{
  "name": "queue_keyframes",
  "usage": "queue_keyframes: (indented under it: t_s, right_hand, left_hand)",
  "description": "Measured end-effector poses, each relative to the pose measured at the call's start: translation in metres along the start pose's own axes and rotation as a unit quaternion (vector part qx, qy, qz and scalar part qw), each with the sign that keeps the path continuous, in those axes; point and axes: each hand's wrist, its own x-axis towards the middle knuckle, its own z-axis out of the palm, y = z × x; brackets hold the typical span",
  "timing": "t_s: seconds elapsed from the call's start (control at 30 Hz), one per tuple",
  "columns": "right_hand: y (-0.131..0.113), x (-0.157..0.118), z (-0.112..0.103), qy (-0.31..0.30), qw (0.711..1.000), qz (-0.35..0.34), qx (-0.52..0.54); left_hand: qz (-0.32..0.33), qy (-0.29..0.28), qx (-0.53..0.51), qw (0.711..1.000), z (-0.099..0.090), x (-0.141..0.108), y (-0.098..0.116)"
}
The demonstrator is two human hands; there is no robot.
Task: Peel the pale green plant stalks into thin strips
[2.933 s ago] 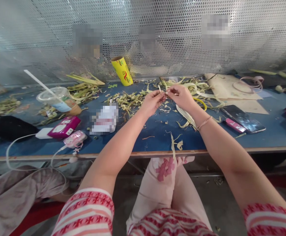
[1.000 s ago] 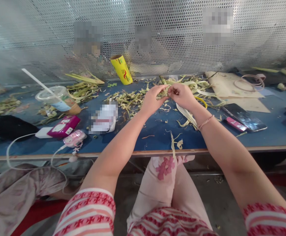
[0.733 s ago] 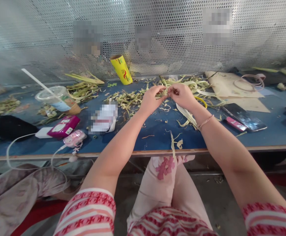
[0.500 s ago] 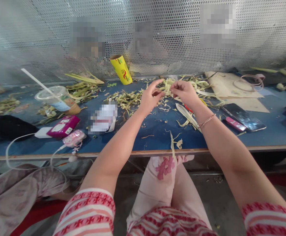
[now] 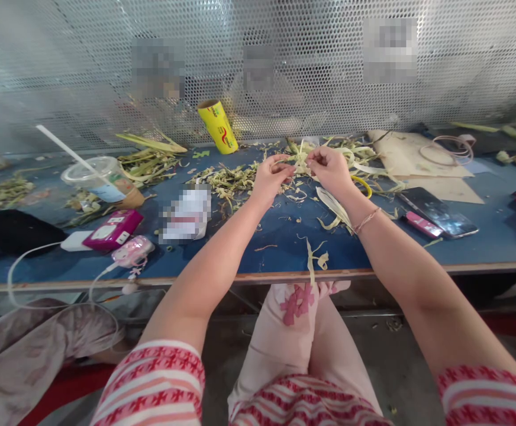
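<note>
My left hand is over the middle of the table, thumb and fingers drawn together in a pinch. Close on its right, my right hand is also pinched. Between the fingertips is a pale green, strip-like piece of plant; both hands seem to grip it, though its exact shape is hard to make out. Green plant scraps lie in a heap left of my left hand. Under my right forearm are long pale leaf strips and a yellow ring, partly covered.
A yellow tube leans against the perforated metal panel. To the left are a lidded cup with a straw, a magenta device and a cable. A phone and brown cardboard lie right. A neighbour's leg shows lower left.
The fingers of my left hand have closed from a wider spread into a pinch by the plant piece. My right hand stays nearly in place, and more of the yellow ring shows.
</note>
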Motion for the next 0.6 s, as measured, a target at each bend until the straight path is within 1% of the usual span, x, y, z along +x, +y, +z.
queue_keyframes:
  t_s: [0.1, 0.2, 0.3, 0.37, 0.47, 0.6]
  right_hand:
    - [-0.0056, -0.0033, 0.0016, 0.01, 1.0, -0.007, -0.016]
    - [-0.0082, -0.0052, 0.0035, 0.027, 0.999, -0.017, -0.013]
    - [-0.009, -0.0052, 0.0044, 0.042, 0.999, -0.02, 0.0]
    - [-0.0098, -0.005, 0.0042, 0.044, 0.999, -0.023, 0.005]
    - [-0.0115, -0.0059, 0.0035, 0.042, 0.998, -0.04, -0.009]
    - [-0.0118, -0.0081, 0.0032, 0.037, 0.995, -0.074, -0.053]
  left_hand:
    - [-0.022, 0.001, -0.034, 0.999, 0.0005, -0.0008, 0.0019]
    - [-0.062, -0.01, -0.082, 0.995, 0.0014, -0.0026, 0.0054]
    - [-0.099, -0.043, -0.146, 0.983, 0.0026, -0.0051, 0.0079]
    - [-0.109, -0.07, -0.166, 0.978, 0.003, -0.0062, 0.0082]
    - [-0.096, -0.091, -0.137, 0.982, 0.0026, -0.0066, 0.0072]
    - [-0.035, -0.076, -0.061, 0.995, 0.0024, -0.005, 0.0052]
